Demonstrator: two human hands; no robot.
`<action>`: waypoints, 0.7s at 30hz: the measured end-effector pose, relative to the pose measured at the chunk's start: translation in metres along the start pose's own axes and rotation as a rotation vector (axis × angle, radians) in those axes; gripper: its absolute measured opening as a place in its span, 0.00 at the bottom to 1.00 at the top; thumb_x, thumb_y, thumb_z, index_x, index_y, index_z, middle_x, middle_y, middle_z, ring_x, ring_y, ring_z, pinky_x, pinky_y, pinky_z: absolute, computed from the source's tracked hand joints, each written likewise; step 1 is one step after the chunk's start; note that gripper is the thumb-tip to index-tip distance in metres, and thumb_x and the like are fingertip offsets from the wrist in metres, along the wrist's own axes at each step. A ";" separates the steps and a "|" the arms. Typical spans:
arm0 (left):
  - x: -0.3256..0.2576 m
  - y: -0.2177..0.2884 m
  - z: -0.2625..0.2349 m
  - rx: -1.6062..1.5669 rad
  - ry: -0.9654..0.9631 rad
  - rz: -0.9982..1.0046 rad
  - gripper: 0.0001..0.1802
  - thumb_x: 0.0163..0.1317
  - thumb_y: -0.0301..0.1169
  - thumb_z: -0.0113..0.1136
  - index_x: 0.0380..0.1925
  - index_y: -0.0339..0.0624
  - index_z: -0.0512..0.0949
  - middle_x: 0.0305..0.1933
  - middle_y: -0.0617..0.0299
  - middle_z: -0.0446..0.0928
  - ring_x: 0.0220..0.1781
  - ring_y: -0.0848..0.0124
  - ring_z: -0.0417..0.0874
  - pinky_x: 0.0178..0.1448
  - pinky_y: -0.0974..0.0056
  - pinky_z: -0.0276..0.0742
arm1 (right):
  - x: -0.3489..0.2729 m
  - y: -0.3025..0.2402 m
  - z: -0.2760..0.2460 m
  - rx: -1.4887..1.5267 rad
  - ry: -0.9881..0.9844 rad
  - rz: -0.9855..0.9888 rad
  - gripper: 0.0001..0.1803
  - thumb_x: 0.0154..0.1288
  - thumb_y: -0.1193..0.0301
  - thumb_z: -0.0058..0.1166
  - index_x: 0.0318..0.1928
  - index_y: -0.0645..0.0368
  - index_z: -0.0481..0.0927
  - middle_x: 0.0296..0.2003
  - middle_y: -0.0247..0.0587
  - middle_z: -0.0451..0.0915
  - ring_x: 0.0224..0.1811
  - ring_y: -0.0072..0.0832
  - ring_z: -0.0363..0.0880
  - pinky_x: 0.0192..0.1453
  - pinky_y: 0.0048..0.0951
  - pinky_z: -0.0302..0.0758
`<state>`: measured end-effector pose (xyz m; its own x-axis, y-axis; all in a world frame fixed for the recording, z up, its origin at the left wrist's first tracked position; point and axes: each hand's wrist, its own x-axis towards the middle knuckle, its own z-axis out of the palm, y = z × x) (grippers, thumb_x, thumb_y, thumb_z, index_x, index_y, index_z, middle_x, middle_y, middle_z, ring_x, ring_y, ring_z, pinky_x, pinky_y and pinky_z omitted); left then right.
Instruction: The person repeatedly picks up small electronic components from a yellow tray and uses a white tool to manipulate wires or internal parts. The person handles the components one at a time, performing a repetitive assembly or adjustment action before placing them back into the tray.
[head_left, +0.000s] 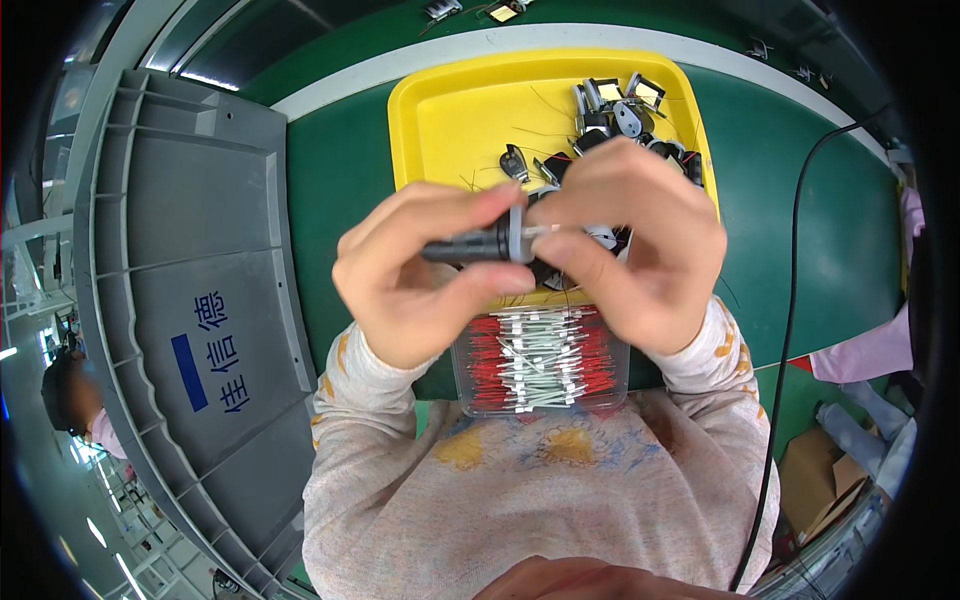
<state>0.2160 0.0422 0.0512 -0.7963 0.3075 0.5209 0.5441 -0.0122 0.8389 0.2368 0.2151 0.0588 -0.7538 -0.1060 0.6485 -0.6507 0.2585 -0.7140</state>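
My left hand (pixel 395 275) is closed round a dark cylindrical part (pixel 480 246) with a pale grey ring at its right end. It lies sideways between the thumb and fingers, above the near side of a yellow tray (pixel 440 62). My right hand (pixel 640 245) meets the ringed end, its thumb and fingertips pinched on a small whitish piece (pixel 543 231) there. Motion blur hides what kind of piece this is. Behind my hands, the tray holds several small black and grey parts with thin wires (pixel 628 118).
A clear plastic box (pixel 461 385) of red-and-white thin pieces sits close to my body. To the left stands a large grey crate (pixel 235 300). A black cable (pixel 795 260) runs down the right of the green table (pixel 755 160). Other people show at both sides.
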 end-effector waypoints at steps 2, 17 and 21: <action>0.002 -0.004 0.000 -0.095 -0.030 -0.105 0.22 0.37 0.21 0.69 0.38 0.30 0.77 0.36 0.52 0.79 0.36 0.69 0.79 0.42 0.70 0.73 | 0.003 -0.002 -0.002 0.057 0.026 0.148 0.07 0.41 0.82 0.58 0.27 0.67 0.79 0.26 0.42 0.75 0.27 0.29 0.72 0.32 0.26 0.68; -0.005 -0.016 0.013 -0.018 -0.027 -0.092 0.19 0.45 0.16 0.62 0.41 0.29 0.75 0.38 0.53 0.77 0.38 0.70 0.79 0.44 0.71 0.72 | 0.006 0.005 -0.011 -0.180 -0.045 0.146 0.05 0.41 0.80 0.59 0.24 0.63 0.79 0.21 0.38 0.73 0.25 0.28 0.72 0.29 0.23 0.68; -0.001 -0.015 0.020 -0.374 0.034 -0.341 0.18 0.50 0.17 0.59 0.44 0.30 0.72 0.42 0.53 0.76 0.42 0.69 0.77 0.48 0.70 0.71 | 0.010 0.011 -0.013 -0.199 -0.081 0.142 0.08 0.43 0.79 0.60 0.29 0.62 0.79 0.24 0.36 0.75 0.27 0.26 0.74 0.32 0.22 0.71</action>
<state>0.2144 0.0606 0.0350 -0.9237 0.3223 0.2073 0.1246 -0.2589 0.9578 0.2237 0.2295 0.0611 -0.8464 -0.1295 0.5166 -0.5129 0.4590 -0.7254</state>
